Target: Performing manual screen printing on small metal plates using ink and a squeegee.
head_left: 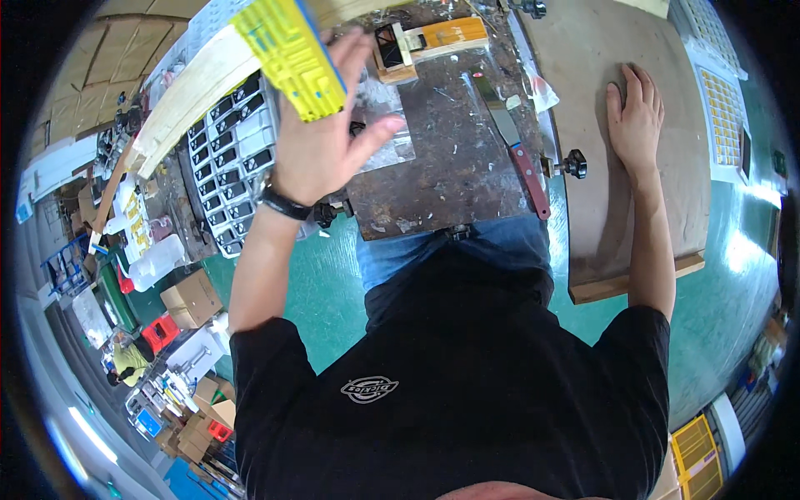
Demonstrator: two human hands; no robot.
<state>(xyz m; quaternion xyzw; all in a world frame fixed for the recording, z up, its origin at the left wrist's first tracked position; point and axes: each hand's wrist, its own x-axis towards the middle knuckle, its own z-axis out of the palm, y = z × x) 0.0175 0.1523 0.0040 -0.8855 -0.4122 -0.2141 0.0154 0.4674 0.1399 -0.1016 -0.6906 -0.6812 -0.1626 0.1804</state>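
Note:
My left hand [312,154], with a black band on its wrist, is stretched out over the left edge of the dark work board [442,183]. Its thumb points away from the fingers, which are slightly blurred. A yellow ridged panel [292,58] overlaps part of this hand; whether they touch I cannot tell. Beyond the fingertips lies a wooden fixture [450,33] with a small black square part [388,46]. Beneath the thumb is a clear plastic sheet or bag [392,142]. My right hand [637,121] rests flat on a brown board [600,200], holding nothing.
A putty knife [529,179] with a red handle lies along the work board's right side. Black knobs [575,164] stick out at its edges. To the left stand a grey tray [229,162] of black parts and a curved pale wooden strip [192,87].

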